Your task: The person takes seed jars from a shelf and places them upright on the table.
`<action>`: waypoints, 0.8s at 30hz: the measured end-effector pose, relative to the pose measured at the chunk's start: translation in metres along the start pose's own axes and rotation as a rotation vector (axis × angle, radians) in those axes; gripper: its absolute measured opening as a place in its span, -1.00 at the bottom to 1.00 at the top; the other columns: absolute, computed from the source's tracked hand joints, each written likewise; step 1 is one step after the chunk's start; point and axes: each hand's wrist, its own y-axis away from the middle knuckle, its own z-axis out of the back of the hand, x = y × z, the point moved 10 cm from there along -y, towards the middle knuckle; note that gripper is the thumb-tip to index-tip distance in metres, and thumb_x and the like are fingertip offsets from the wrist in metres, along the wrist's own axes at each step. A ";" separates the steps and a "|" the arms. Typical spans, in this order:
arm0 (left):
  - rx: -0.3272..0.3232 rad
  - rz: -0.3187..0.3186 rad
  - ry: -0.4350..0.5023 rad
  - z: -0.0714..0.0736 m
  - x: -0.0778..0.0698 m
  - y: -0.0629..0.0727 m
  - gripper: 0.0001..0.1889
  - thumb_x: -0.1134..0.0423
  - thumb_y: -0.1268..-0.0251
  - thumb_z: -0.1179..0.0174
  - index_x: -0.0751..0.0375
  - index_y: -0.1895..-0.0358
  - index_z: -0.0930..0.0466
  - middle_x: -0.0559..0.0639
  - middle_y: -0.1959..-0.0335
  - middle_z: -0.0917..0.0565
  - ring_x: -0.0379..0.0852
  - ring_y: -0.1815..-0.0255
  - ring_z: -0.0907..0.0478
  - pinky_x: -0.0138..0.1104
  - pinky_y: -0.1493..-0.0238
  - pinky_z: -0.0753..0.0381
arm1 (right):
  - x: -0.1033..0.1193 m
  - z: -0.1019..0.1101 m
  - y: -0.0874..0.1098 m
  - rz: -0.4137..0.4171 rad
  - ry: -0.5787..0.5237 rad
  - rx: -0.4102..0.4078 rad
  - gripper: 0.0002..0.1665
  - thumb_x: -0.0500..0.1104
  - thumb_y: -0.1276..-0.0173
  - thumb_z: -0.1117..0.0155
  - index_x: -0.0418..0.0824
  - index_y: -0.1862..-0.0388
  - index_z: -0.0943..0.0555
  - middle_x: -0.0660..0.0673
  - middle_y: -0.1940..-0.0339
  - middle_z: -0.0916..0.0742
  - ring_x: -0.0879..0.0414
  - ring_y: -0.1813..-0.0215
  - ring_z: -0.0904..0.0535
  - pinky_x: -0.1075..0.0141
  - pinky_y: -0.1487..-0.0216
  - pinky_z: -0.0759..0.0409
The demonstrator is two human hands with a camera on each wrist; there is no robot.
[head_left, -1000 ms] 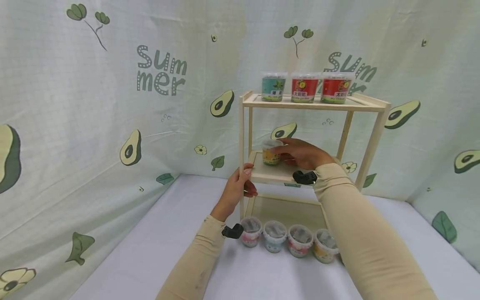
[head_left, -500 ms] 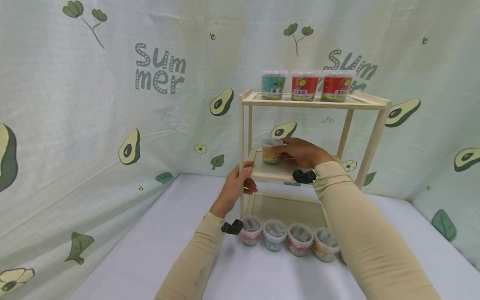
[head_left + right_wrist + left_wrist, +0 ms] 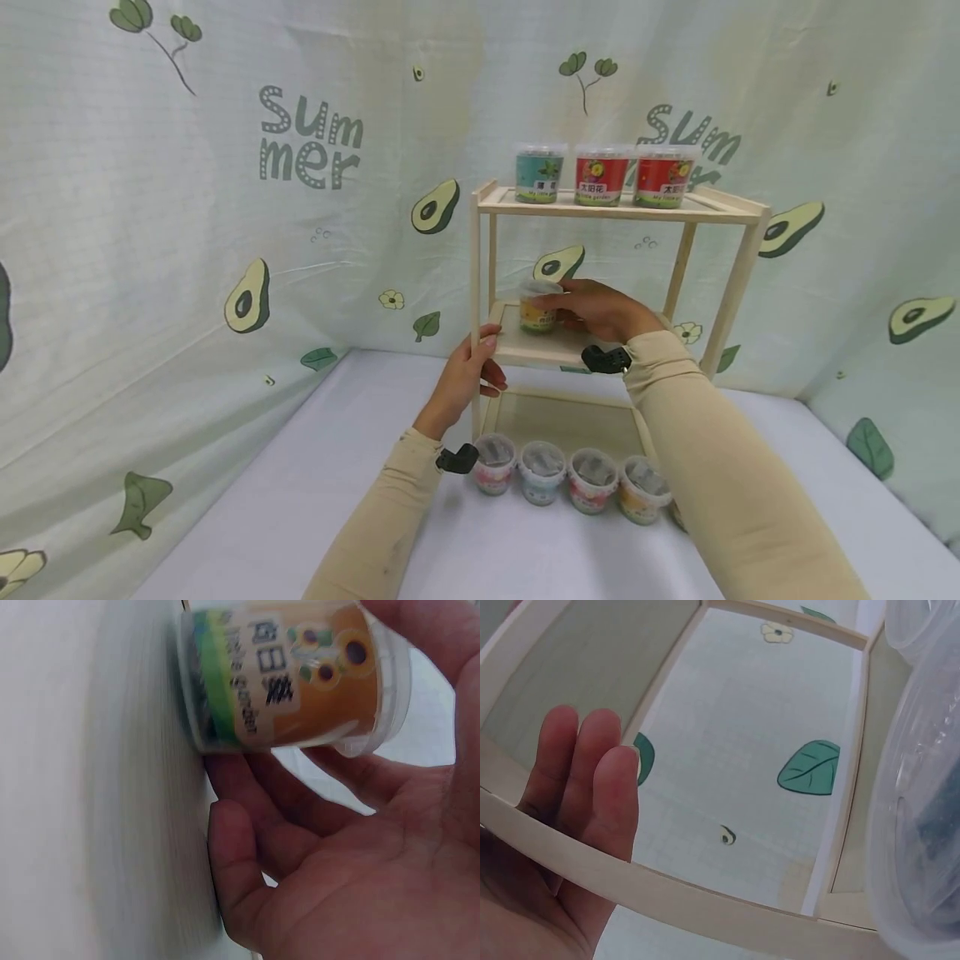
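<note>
My right hand [image 3: 603, 310] grips a small clear plastic tub [image 3: 536, 320] with a yellow-orange label, at the left end of the wooden rack's middle shelf. Sunflowers and a green lower band show on the tub [image 3: 300, 682] in the right wrist view; its base is right at the shelf board [image 3: 142, 795]. With my left hand [image 3: 465, 371] I hold the front left post of the wooden rack [image 3: 622, 213], beside the middle shelf. In the left wrist view the fingers [image 3: 615, 802] of that hand pass behind the post [image 3: 705, 900].
On the top shelf stand a teal tub [image 3: 537, 177] and two red tubs, one red tub [image 3: 600, 179] in the middle. Several lidded tubs line the white table [image 3: 300, 500] before the rack's base, among them a blue tub [image 3: 542, 479]. A printed curtain [image 3: 225, 208] hangs behind.
The head view has swung slightly to the right, so the scene sits a little further left. Both hands and the tub keep their places at the rack.
</note>
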 end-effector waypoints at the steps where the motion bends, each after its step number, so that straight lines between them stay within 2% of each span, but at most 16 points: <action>1: -0.001 -0.003 0.002 0.000 0.000 0.000 -0.51 -0.10 -0.58 0.04 0.02 -0.40 -0.37 0.11 0.54 -0.61 -0.02 0.53 -0.66 -0.17 0.46 -0.68 | 0.001 0.001 0.001 0.007 0.003 -0.006 -0.03 0.08 -0.40 -0.36 -0.24 -0.58 -0.11 -0.16 -0.33 -0.47 0.02 -0.29 -0.41 0.11 -0.36 -0.32; 3: -0.005 -0.005 0.003 0.001 0.000 0.000 -0.53 -0.09 -0.58 0.05 0.00 -0.40 -0.37 0.11 0.54 -0.61 -0.01 0.53 -0.66 -0.16 0.46 -0.68 | 0.003 0.001 0.002 0.020 0.004 -0.019 -0.12 0.11 -0.39 -0.36 -0.25 -0.50 -0.24 -0.16 -0.28 -0.50 0.00 -0.24 -0.44 0.10 -0.32 -0.35; 6: -0.001 -0.011 -0.002 0.000 0.000 0.000 -0.53 -0.10 -0.59 0.08 0.01 -0.40 -0.36 0.10 0.55 -0.62 0.00 0.53 -0.67 -0.16 0.46 -0.67 | 0.006 0.000 0.007 0.045 0.021 -0.031 -0.18 0.17 -0.38 -0.34 -0.27 -0.41 -0.34 -0.18 -0.29 -0.52 -0.06 -0.28 -0.44 0.04 -0.36 -0.31; 10: 0.029 -0.033 -0.008 -0.004 -0.003 0.001 -0.50 -0.10 -0.61 0.10 0.07 -0.41 -0.33 0.13 0.53 -0.63 0.01 0.50 -0.68 -0.15 0.44 -0.67 | 0.007 0.000 0.017 0.071 0.023 -0.065 -0.17 0.22 -0.39 -0.31 -0.27 -0.40 -0.35 -0.21 -0.32 -0.51 -0.12 -0.35 -0.41 -0.05 -0.42 -0.24; 14: 0.035 -0.046 -0.006 -0.007 -0.007 0.002 -0.49 -0.10 -0.61 0.10 0.09 -0.42 -0.33 0.20 0.50 -0.63 0.03 0.49 -0.68 -0.15 0.43 -0.68 | 0.011 0.000 0.028 0.105 0.031 -0.116 -0.14 0.25 -0.38 -0.30 -0.29 -0.40 -0.34 -0.22 -0.32 -0.52 -0.14 -0.35 -0.42 -0.09 -0.39 -0.29; 19: 0.032 -0.038 -0.013 -0.006 -0.007 0.003 -0.49 -0.07 -0.64 0.12 0.13 -0.44 -0.30 0.38 0.45 -0.62 0.21 0.44 -0.68 -0.05 0.40 -0.69 | 0.016 -0.006 0.040 0.138 0.074 -0.161 -0.12 0.27 -0.39 -0.27 -0.33 -0.40 -0.33 -0.26 -0.30 -0.52 -0.16 -0.32 -0.44 -0.11 -0.35 -0.37; 24: 0.059 -0.028 -0.011 -0.006 -0.005 0.002 -0.50 0.02 -0.68 0.18 0.22 -0.48 -0.22 0.51 0.39 -0.60 0.40 0.35 -0.66 0.05 0.34 -0.68 | 0.017 -0.008 0.049 0.166 0.083 -0.200 -0.14 0.26 -0.40 -0.27 -0.36 -0.36 -0.36 -0.28 -0.23 -0.56 -0.18 -0.25 -0.50 -0.06 -0.31 -0.43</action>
